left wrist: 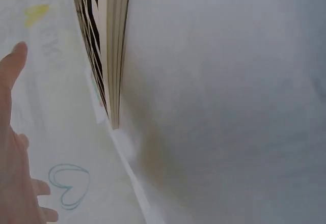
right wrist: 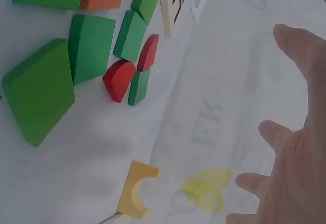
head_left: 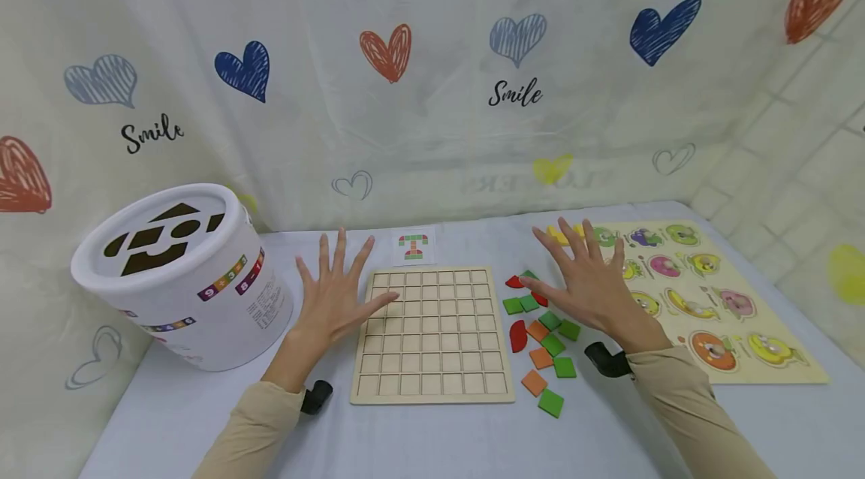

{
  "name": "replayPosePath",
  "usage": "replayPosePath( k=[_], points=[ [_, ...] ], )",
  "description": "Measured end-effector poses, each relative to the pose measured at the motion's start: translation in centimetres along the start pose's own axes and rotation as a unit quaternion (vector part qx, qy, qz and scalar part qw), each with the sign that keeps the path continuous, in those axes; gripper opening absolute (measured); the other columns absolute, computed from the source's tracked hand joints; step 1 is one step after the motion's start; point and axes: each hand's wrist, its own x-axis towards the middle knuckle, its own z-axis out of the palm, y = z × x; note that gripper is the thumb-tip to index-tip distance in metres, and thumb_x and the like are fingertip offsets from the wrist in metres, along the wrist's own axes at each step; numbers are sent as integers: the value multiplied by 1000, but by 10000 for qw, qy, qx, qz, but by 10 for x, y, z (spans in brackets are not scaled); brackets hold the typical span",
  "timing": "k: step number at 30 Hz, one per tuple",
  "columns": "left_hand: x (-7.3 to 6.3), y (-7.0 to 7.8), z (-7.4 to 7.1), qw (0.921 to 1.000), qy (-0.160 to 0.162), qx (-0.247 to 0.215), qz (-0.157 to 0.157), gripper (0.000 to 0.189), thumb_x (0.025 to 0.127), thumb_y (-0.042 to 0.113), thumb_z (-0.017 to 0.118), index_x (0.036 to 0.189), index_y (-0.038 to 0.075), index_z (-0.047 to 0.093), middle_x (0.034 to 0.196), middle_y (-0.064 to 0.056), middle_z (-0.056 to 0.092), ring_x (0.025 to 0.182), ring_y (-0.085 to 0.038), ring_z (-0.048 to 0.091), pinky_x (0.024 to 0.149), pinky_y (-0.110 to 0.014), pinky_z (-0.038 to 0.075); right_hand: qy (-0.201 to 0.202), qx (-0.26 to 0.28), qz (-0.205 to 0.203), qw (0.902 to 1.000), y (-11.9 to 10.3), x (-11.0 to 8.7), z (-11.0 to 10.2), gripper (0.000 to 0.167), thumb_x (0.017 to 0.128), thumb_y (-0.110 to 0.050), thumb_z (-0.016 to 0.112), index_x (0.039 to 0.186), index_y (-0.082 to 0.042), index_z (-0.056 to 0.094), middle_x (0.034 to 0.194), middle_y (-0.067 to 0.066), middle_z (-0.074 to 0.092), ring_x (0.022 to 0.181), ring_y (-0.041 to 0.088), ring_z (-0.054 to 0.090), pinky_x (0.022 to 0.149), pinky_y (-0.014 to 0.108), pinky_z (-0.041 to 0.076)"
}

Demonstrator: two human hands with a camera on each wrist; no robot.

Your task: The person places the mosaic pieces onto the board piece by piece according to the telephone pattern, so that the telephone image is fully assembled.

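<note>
My left hand (head_left: pixel 333 308), fingers spread and straight, hovers at the left edge of a wooden grid board (head_left: pixel 432 336) and holds nothing. The board's squares show no pieces in them. My right hand (head_left: pixel 588 284) is likewise spread and bare, over the area between the loose pieces and the fruit puzzle. Scattered right of the board lie green squares (head_left: pixel 550 403), orange squares (head_left: pixel 534 383) and red rounded pieces (head_left: pixel 518 336). A small card (head_left: pixel 414 246) with a pattern in red, green and orange sits behind the board. In the right wrist view, green blocks (right wrist: pixel 41 91) lie left of the hand.
A white bucket (head_left: pixel 263 299) with shaped holes in its lid stands at the left. On the right lies a fruit puzzle board (head_left: pixel 736 344); a yellow arch-shaped piece (right wrist: pixel 133 188) is near its far left corner. A curtain with printed hearts (head_left: pixel 387 51) hangs behind the table.
</note>
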Motion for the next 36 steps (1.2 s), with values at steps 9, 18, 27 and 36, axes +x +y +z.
replayPosePath(
  k=[9, 18, 27, 36],
  points=[
    [-9, -2, 4, 9968, -462, -612, 223, 100, 91, 72, 65, 166, 16, 32, 169, -24, 24, 154, -46, 26, 112, -68, 36, -102, 320, -782, 9964, -10, -2, 2, 47, 97, -28, 76, 138, -8, 65, 150, 25, 51, 136, 50, 46, 106, 75, 33],
    [-27, -2, -3, 9886, -1039, -989, 455, 92, 89, 63, 75, 157, 10, 47, 165, -14, 37, 150, -36, 38, 104, -64, 47, -480, 889, -1608, 9818, -8, 9, 10, 24, 93, -2, 77, 116, -2, 73, 120, 13, 66, 109, 34, 64, 91, 50, 56],
    [-35, -10, -1, 9770, -1546, -1403, 431, 93, 87, 61, 78, 159, 11, 44, 168, -15, 32, 153, -37, 33, 115, -62, 37, -1007, 883, -1531, 9791, -7, 30, 28, 26, 95, -2, 75, 121, 0, 73, 120, 13, 65, 109, 32, 59, 91, 47, 55],
    [-36, -17, 5, 9721, -1815, -1308, 711, 94, 92, 68, 68, 160, 9, 42, 171, -19, 25, 156, -42, 24, 123, -60, 22, -1006, 961, -1631, 9767, -7, 41, 32, 23, 88, 6, 78, 110, 7, 74, 103, 13, 63, 94, 29, 59, 82, 42, 54]
  ],
)
